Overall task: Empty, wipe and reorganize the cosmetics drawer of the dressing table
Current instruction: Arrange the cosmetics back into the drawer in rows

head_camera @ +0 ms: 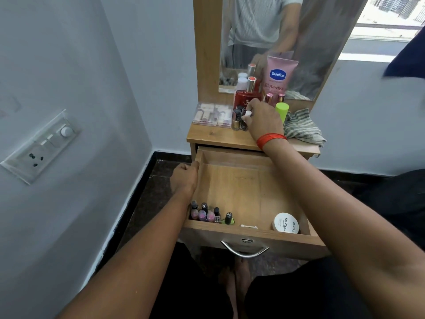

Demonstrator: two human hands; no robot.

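Note:
The wooden drawer is pulled out below the dressing table top. Several nail polish bottles stand in its front left corner, a white round nail polish remover tub lies at the front right, and a small white stick lies between them. My left hand grips the drawer's left wall. My right hand is up on the table top, fingers closed on a small white-capped bottle among other polish bottles.
On the table top stand a clear plastic cosmetics box, a red perfume bottle, a pink Vaseline tube, lipsticks, a green-capped bottle and a striped cloth. A mirror stands behind. The wall with a switchboard is close on the left.

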